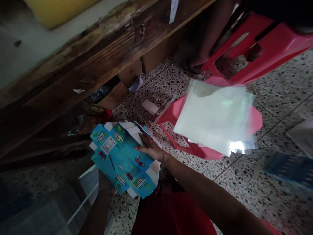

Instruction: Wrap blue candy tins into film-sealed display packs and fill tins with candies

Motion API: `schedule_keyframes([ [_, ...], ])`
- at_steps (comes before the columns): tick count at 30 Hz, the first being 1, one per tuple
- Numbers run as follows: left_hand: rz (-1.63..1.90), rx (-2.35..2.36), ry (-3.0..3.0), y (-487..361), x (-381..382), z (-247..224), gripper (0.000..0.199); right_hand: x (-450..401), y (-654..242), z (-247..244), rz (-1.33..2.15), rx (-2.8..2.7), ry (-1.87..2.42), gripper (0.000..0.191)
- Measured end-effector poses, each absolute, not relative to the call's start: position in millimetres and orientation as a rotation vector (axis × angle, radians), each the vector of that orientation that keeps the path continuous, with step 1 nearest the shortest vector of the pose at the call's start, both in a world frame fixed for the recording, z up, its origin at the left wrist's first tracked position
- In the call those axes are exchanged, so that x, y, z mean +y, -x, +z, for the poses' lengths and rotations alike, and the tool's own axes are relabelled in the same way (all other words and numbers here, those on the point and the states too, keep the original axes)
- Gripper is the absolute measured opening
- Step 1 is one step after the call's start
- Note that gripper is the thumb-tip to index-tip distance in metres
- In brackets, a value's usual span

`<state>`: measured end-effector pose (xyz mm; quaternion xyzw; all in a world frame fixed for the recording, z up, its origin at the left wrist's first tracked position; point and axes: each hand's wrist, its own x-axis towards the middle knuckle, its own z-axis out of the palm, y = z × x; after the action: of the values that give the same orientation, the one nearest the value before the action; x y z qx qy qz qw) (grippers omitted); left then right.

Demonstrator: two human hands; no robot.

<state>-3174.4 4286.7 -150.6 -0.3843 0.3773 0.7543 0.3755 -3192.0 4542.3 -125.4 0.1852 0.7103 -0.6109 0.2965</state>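
Observation:
A stack of flat, unfolded blue candy cartons (124, 160), printed "Caramelo Macizo" with leaves and a white label, lies across both my hands. My right hand (151, 148) grips its right edge, thumb on top of the printed face. At the lower left my left hand (105, 182) holds the stack from below; its fingers are mostly hidden behind the cartons. Right of my hands, a pile of clear plastic sheets or bags (212, 114) rests on a pink plastic stool (256, 120), apart from my hands.
A worn wooden table edge (97, 49) crosses the upper left, with a yellow object (61, 13) on top. Cardboard boxes (114, 94) stand beneath. Another person's leg (212, 36) is beside a red plastic chair (276, 49). Blue printed sheets (290, 169) lie at right on the speckled floor (234, 186).

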Motion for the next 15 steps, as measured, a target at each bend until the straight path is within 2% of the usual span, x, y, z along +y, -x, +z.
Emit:
schedule_keyframes([
  [4, 1.858, 1.129, 1.235, 3137, 4270, -149, 0.072, 4534, 3170, -113, -1.657, 1.854, -0.524, 0.079],
  [9, 1.812, 1.209, 1.445, 3082, 4250, -136, 0.080, 4518, 3097, -117, -1.887, 1.459, -0.876, 0.066],
  [13, 1.673, 1.150, 1.478, 3064, 4244, -129, 0.070, 4506, 3035, -134, -2.096, 1.256, -1.113, 0.057],
  [15, 1.659, 1.062, 1.453, 3060, 4242, -135, 0.067, 4504, 3018, -142, -2.010, 1.338, -1.149, 0.060],
])
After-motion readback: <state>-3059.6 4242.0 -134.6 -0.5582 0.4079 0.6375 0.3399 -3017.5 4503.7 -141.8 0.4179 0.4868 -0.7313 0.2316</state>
